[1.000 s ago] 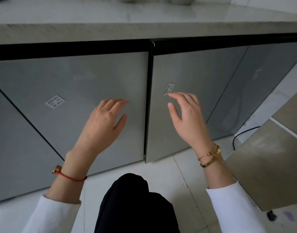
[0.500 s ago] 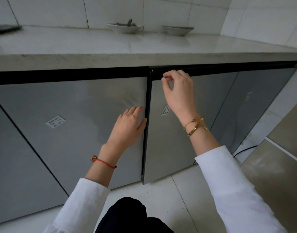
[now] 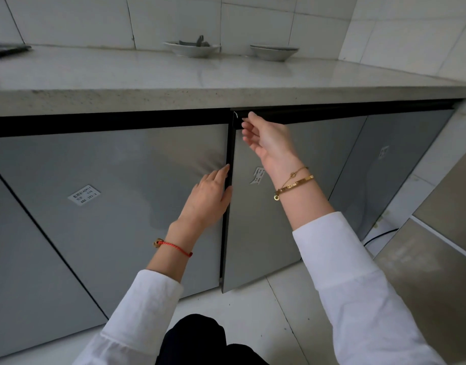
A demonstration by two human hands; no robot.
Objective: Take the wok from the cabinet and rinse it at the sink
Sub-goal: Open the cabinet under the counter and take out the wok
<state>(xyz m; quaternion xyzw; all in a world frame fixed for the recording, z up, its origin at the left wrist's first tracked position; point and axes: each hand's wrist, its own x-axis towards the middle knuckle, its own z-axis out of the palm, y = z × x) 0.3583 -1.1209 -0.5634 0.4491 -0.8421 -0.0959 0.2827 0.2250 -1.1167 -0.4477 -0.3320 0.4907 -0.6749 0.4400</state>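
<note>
Grey cabinet doors run under a pale stone counter (image 3: 226,83). The right-hand door (image 3: 255,233) stands slightly ajar, its left edge out from the frame. My right hand (image 3: 268,140) is at that door's top left corner, fingers curled loosely by the dark rim. My left hand (image 3: 208,198) lies flat on the left door (image 3: 108,180), fingertips in the gap between the two doors. No wok is in view; the cabinet's inside is hidden.
Two shallow bowls (image 3: 192,48) (image 3: 274,51) stand at the back of the counter by the tiled wall. A dark cooktop edge (image 3: 7,50) shows far left. A black cable (image 3: 379,235) lies on the floor at right, beside a steel-faced unit (image 3: 437,259).
Both hands rose from in front of the doors to the seam between them. The right hand reached the door's top corner; the left slid its fingertips into the gap.
</note>
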